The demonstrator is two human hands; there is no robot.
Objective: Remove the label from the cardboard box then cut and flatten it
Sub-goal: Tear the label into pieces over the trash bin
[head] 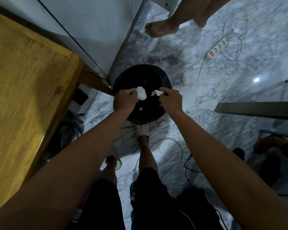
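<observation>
Your left hand (124, 101) pinches a crumpled white label scrap (142, 93) and your right hand (170, 99) pinches a smaller scrap (156, 93), both over the black-lined bin (163, 80) on the marble floor (223, 123). The scraps point toward each other. A wooden counter (23, 90) stands left; a power strip (219, 47) lies beyond.

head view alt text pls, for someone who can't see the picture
Seen from above, a person's left hand and right hand each hold a torn white paper scrap over a black-lined bin on a marble floor. A wooden table stands on the left, a power strip lies beyond, and another person's bare foot is at the top.
</observation>
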